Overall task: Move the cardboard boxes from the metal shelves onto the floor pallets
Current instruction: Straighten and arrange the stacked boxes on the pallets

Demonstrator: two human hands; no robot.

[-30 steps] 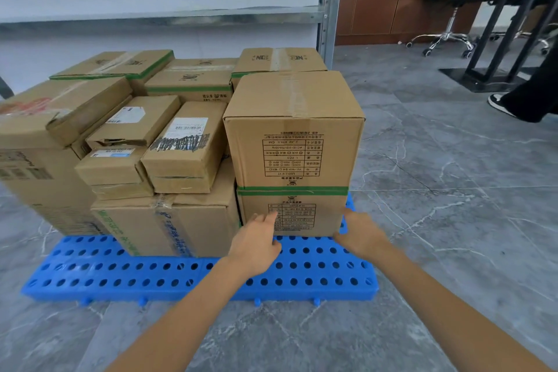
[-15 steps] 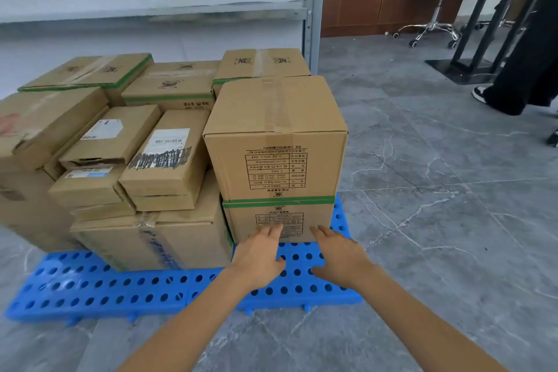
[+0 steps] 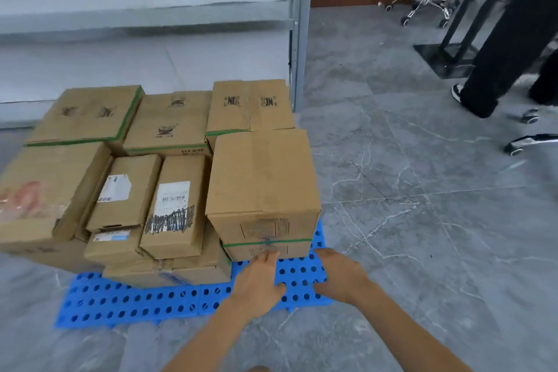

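Your left hand (image 3: 259,276) and right hand (image 3: 339,273), grips loose, holding nothing, sit at 6 o'clock of the stacked box (image 3: 262,178) on the blue pallet (image 3: 136,302). Stiff cardboard, probably weighty: take bottom edges.

The print on the front of the tall box (image 3: 262,187) is smeared by blur and cannot be read. The flat box (image 3: 267,249) under it shows only a thin strip of its front, and the left hand (image 3: 259,278) covers part of that strip. The boxes at the back are mostly hidden by those in front. The big box (image 3: 45,190) at the left is cut off by the picture's edge. The pallet (image 3: 136,302) is largely covered by the stack. A standing person's leg (image 3: 495,48) runs out of the top right corner, beside what is probably an office chair (image 3: 428,6), only its base in view.
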